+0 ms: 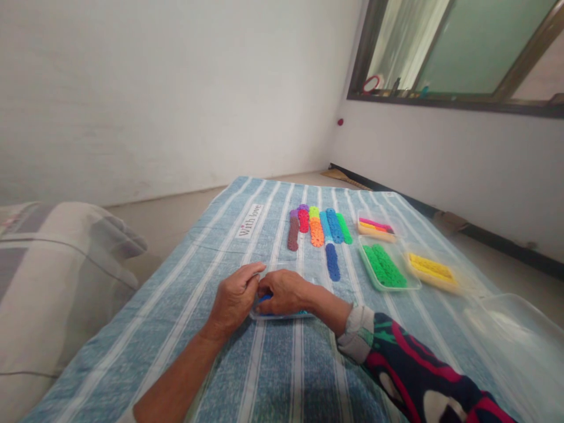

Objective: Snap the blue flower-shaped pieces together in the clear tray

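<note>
A: State the position and condition of both hands.

B: Reference landmark: the clear tray (282,315) lying on the striped blue cloth (247,364). The left hand (232,298) sits at the tray's left edge, fingers curled inward. The right hand (286,292) rests over the tray's middle, fingers bent down. The fingertips of both hands meet above the tray and pinch a blue piece (265,299). Only a small part of that piece shows between the fingers; its full shape cannot be told.

A: Contents of the tray?

B: A thin strip of blue shows along the tray's near edge, under the right hand. The rest is covered by the hands.

A: List the items beyond the tray.

B: Directly beyond it lies a row of coloured toothed strips (315,226), side by side on the cloth: brown, red, orange, light blue, blue, green. One dark blue strip (332,262) lies apart from the row, nearer the tray, beyond its right end.

A: And to the right of the tray?

B: Three more clear trays. The nearest holds green pieces (386,265). Farther right, one holds yellow pieces (430,269). Beyond the green one, a smaller tray holds pink and yellow pieces (376,226).

A: To the left?

B: A grey cushion (57,276), well apart from the tray, off the cloth's edge.
</note>
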A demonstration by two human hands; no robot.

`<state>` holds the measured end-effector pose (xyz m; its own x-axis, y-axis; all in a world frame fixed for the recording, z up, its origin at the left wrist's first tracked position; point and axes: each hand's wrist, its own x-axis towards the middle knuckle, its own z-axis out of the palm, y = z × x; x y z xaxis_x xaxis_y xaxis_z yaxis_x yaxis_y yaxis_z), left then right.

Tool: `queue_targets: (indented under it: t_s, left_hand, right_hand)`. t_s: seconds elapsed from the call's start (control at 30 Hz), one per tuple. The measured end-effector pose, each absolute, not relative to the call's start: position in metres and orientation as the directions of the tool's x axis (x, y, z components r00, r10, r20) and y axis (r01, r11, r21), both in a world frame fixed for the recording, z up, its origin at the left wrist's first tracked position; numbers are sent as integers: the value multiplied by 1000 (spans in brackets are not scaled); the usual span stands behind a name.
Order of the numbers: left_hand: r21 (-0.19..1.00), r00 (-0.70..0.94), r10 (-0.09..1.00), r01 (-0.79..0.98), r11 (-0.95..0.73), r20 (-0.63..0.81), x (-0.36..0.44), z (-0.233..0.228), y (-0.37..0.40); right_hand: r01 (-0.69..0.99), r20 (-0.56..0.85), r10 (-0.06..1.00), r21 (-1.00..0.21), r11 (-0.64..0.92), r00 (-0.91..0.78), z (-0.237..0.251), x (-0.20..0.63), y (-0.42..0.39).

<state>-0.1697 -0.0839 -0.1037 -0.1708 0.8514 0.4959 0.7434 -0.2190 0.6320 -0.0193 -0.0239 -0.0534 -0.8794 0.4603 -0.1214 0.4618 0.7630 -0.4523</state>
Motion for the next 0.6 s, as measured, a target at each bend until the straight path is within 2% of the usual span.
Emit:
queue_targets:
  t_s: [0.2,0.47,0.6]
  left_hand:
    - [649,-175,860,730,-213,480,-170,-101,-82]
    - [663,-144,884,716,-217,445,-174,-95,-75]
    - [669,-114,897,707,-229,427,-176,-91,-70]
  right_hand:
    - [421,-105,443,-563,711,-890,-57,-17,-20]
    - [309,-101,310,-583,751,-945,-60,-16,-15]
    - [289,-134,266,-630,721,-955,-58,-11,-11]
